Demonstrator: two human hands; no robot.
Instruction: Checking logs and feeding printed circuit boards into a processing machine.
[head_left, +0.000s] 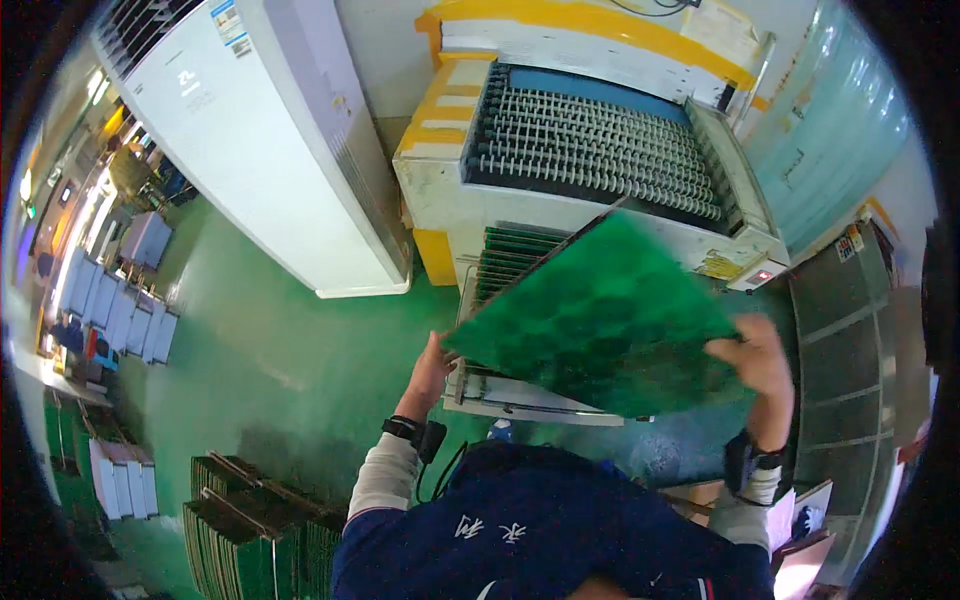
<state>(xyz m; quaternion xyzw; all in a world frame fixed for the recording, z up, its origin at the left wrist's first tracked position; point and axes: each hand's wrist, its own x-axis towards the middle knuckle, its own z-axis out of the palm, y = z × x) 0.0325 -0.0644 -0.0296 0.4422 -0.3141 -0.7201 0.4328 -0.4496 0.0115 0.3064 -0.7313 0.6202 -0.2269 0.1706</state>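
Observation:
A large, thin green board [600,310] is held tilted in front of me, its face mottled with darker patches. At its left corner my left hand [431,372] is closed on the edge, the fingertips partly hidden behind it. My right hand [757,358] grips the right edge with the thumb on the upper face; it is slightly blurred. Behind the board, a rack of upright green boards [512,250] shows in part. Just beyond stands a machine with rows of white roller discs [600,145], and the board's far corner overlaps its near edge.
A tall white air conditioner [270,150] stands left of the machine. More upright green boards [235,540] are racked on the floor at lower left. At right are a grey panelled cabinet [845,370] and a translucent bluish curtain [830,130]. People [127,172] are far left.

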